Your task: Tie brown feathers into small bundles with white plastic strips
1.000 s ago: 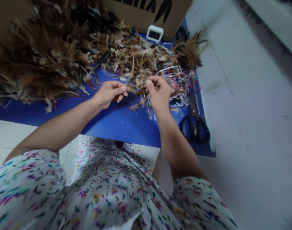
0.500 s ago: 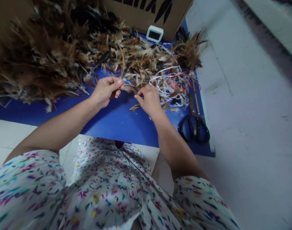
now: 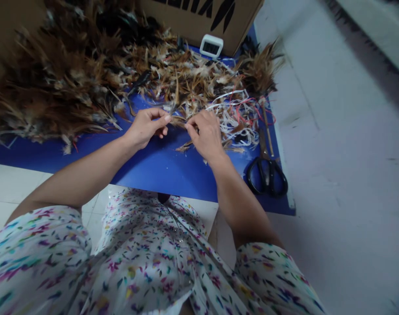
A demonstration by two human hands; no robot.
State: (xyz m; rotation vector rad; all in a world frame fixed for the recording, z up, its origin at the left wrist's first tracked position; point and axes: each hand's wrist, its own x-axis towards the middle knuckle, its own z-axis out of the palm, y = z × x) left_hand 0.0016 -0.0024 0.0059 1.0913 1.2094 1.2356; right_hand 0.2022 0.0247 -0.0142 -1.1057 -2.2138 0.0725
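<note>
My left hand (image 3: 150, 127) pinches the base of a brown feather (image 3: 177, 89) between thumb and forefinger; its slim tip points up and away over the table. My right hand (image 3: 204, 133) is close by on the right, thumb and fingertips together on what looks like another thin brown feather (image 3: 178, 120), which spans the small gap between both hands. Its far end is partly hidden by my fingers. Beyond my hands lies a loose layer of short brown and white feathers (image 3: 199, 81).
A large heap of brown feathers (image 3: 55, 87) covers the left of the blue tabletop (image 3: 166, 170). On the right lie tangled white strings (image 3: 248, 135), red strings (image 3: 240, 111), a thin stick (image 3: 268, 131) and black-handled scissors (image 3: 266, 175). Behind stand a small white digital clock (image 3: 211, 46) and a cardboard box (image 3: 241, 26).
My right hand has come left and closer to my left hand, its fingers now over the feather between them. The left hand's upright feather swung left, then partly back right.
</note>
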